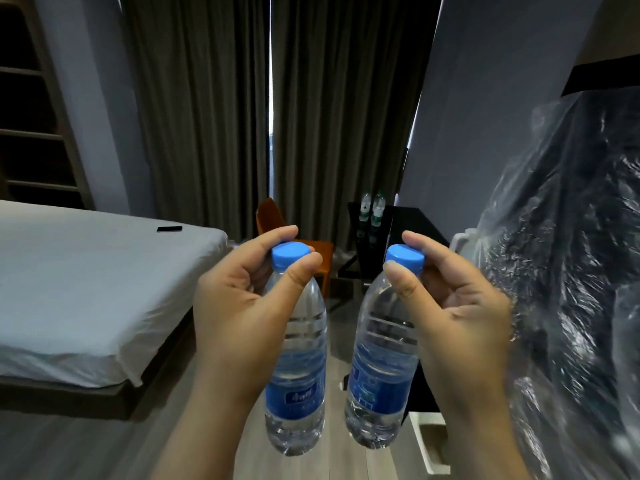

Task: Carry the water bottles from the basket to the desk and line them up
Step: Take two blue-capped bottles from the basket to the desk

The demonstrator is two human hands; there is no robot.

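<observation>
Two clear water bottles with blue caps and blue labels hang upright in front of me. My left hand (239,299) pinches the left bottle (296,375) by its cap between thumb and fingers. My right hand (460,306) pinches the right bottle (377,375) at its cap the same way. Both bottles hang above the wooden floor, close together and apart from each other. Far ahead a dark desk (415,223) stands by the wall, with two clear bottles (372,209) upright on it side by side. No basket is in view.
A bed with a white sheet (86,289) fills the left side, a small black object (169,229) lying on it. An orange chair (277,223) stands by the dark curtains. A large object wrapped in clear plastic (571,254) crowds the right. A floor lane runs ahead between them.
</observation>
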